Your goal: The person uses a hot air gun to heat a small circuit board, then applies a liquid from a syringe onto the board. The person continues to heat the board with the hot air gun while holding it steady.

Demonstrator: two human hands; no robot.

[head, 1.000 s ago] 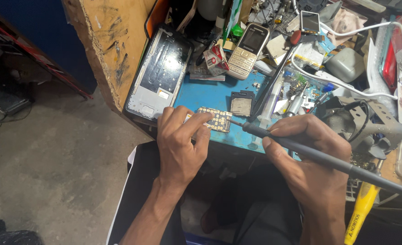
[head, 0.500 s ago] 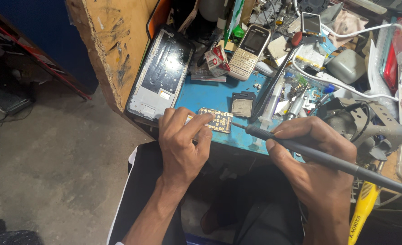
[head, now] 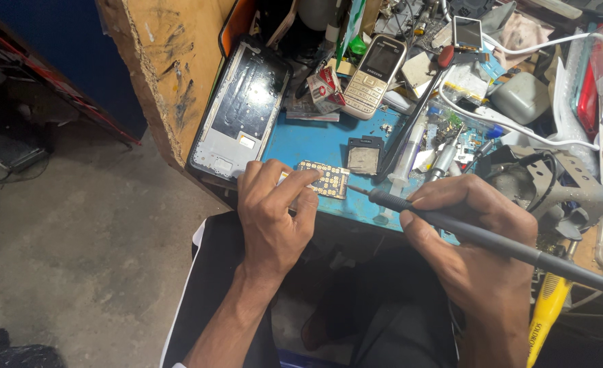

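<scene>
My left hand [head: 272, 217] presses its fingertips on a small circuit board [head: 324, 178] with gold keypad contacts, lying on the blue work mat [head: 315, 140]. My right hand [head: 475, 245] grips a dark soldering iron [head: 492, 235] like a pen. Its tip points left and sits just right of the board's edge. The iron's handle runs off to the lower right.
A phone back frame [head: 240, 112] leans at the mat's left. A keypad phone [head: 376, 67], a small dark square part [head: 365, 157], a syringe [head: 402, 167], white cables and loose parts crowd the bench behind. A yellow-handled tool [head: 545, 313] hangs at lower right.
Both hands and the soldering iron hold nearly the same place; the iron's tip stays beside the board. Only the camera view has shifted slightly.
</scene>
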